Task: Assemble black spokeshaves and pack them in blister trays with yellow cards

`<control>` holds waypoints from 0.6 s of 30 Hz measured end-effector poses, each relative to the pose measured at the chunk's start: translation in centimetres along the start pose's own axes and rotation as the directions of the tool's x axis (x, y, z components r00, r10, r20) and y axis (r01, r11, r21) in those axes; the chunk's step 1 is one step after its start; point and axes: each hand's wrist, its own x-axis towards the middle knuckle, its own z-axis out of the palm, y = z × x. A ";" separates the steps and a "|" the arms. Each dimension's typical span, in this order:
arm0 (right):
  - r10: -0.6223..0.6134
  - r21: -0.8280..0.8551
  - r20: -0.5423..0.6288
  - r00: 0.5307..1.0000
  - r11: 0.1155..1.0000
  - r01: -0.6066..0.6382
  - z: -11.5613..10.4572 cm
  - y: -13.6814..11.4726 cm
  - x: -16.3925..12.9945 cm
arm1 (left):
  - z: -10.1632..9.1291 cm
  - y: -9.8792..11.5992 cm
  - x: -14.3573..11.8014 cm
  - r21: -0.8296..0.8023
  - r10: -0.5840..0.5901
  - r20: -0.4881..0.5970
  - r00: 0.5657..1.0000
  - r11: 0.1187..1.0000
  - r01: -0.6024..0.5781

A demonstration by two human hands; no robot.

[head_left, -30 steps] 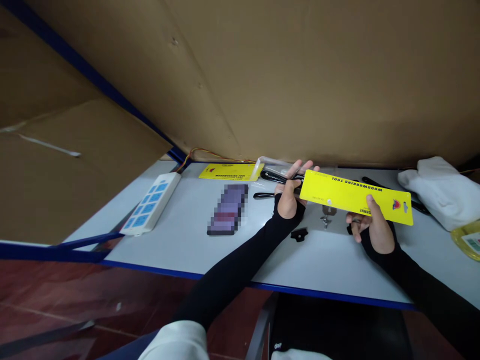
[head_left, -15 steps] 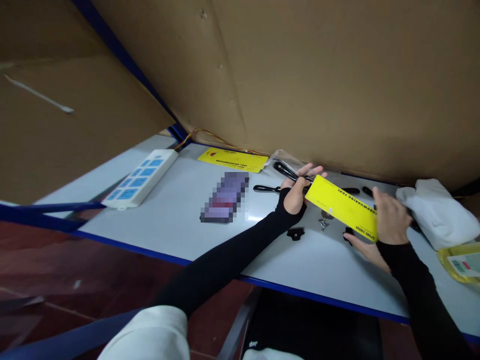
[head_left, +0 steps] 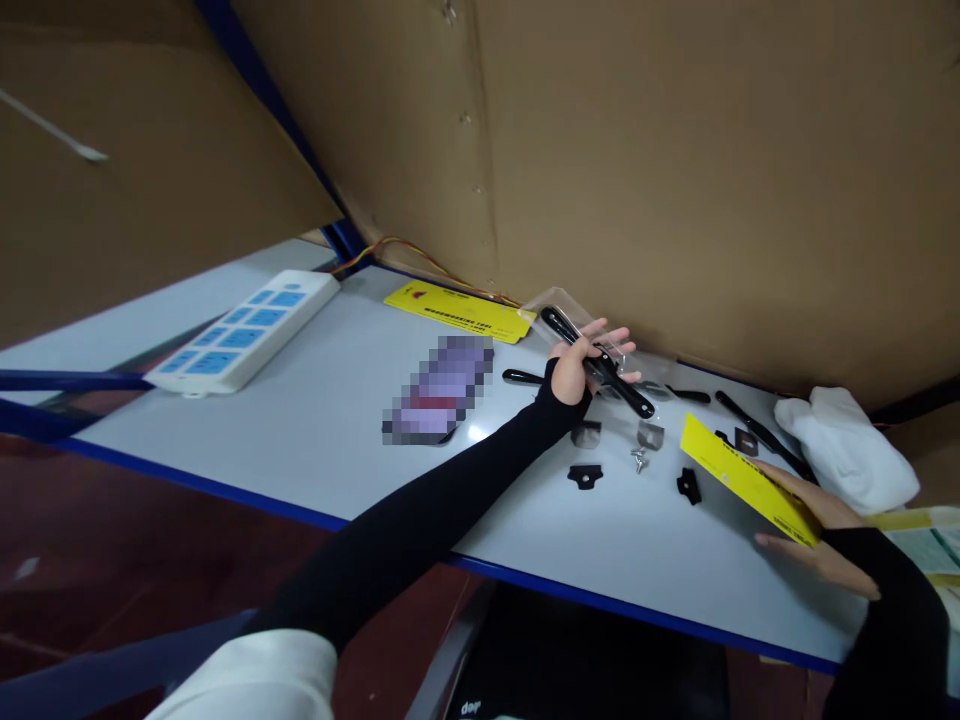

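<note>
My left hand (head_left: pixel 570 378) holds a black spokeshave body (head_left: pixel 631 396) under its thumb, the other fingers spread out behind. A clear plastic bag (head_left: pixel 559 300) lies around the spokeshave. Between the thumb and fingers of my right hand (head_left: pixel 836 515) is a yellow printed card (head_left: pixel 739 482), tilted above the table. Below the left hand, small metal blades (head_left: pixel 651 436), silver screws (head_left: pixel 639 460) and a black cap plate (head_left: pixel 585 477) lie on the tabletop. Another black cap plate (head_left: pixel 688 486) lies nearer the card. Part of a black handle (head_left: pixel 523 377) shows behind my left wrist.
More yellow cards (head_left: pixel 457 312) lie at the back, behind a pixelated phone-like object (head_left: pixel 439 390). A white power strip (head_left: pixel 247 335) lies on the left. At the right are another black spokeshave body (head_left: pixel 761 432) and a white cloth (head_left: pixel 847 450). Cardboard (head_left: pixel 675 180) walls the back.
My right hand has drawn the yellow card rightward and down, away from my left hand. The spokeshave in my left hand now shows along its length. The view has shifted slightly.
</note>
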 end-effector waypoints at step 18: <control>-0.180 0.017 -0.357 0.917 0.980 0.199 3.6 -14.5 10.5 | 0.4 -3.6 -2.7 0.073 -0.158 0.169 0.973 0.986 0.148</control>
